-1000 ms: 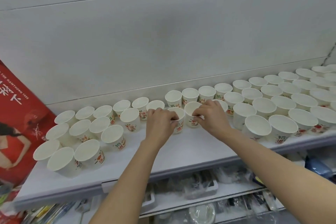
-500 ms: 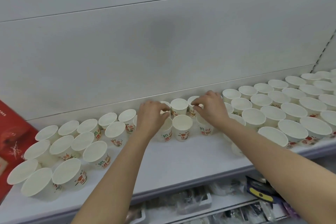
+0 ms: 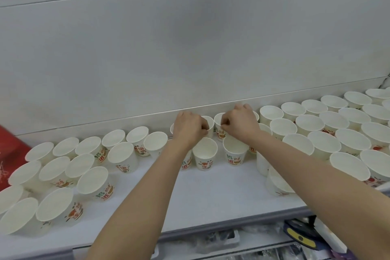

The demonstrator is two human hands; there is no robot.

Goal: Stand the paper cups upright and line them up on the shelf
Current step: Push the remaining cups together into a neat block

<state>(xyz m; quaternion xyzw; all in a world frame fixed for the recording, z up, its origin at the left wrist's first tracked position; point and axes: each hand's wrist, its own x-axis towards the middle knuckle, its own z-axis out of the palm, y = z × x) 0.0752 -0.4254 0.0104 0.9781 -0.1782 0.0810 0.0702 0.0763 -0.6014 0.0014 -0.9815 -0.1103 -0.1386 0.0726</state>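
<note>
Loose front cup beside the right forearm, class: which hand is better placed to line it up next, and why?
Probably the right hand: the loose front cup sits beside that forearm. The left hand would have to cross over.

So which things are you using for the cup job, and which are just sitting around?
For the job:
- paper cups standing open side up
- white shelf they stand on
- left hand and right hand, each at a back-row cup

Just sitting around:
- red poster
- yellow and dark packet on the shelf below
</note>
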